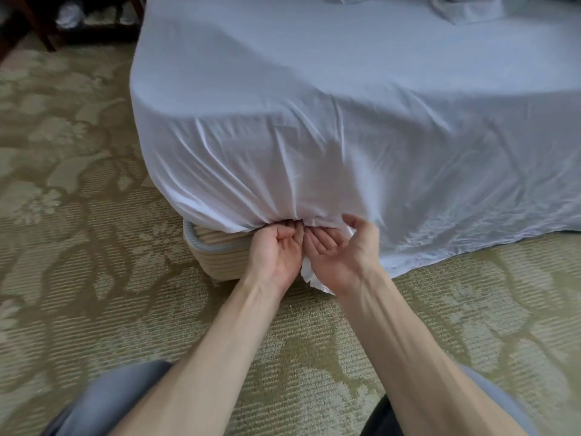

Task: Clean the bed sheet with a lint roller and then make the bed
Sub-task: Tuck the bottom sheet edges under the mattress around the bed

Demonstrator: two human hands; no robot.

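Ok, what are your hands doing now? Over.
Left hand, right hand palm-up, fingers under sheet hem. Sheet hangs loose on right. Basket beside left hand.

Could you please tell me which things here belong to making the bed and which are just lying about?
For the job:
sheet
left hand and right hand, both at the sheet's gathered lower edge
crumpled bedding at the far end of the bed

Lying about:
basket at the bed's corner
carpet
wooden leg
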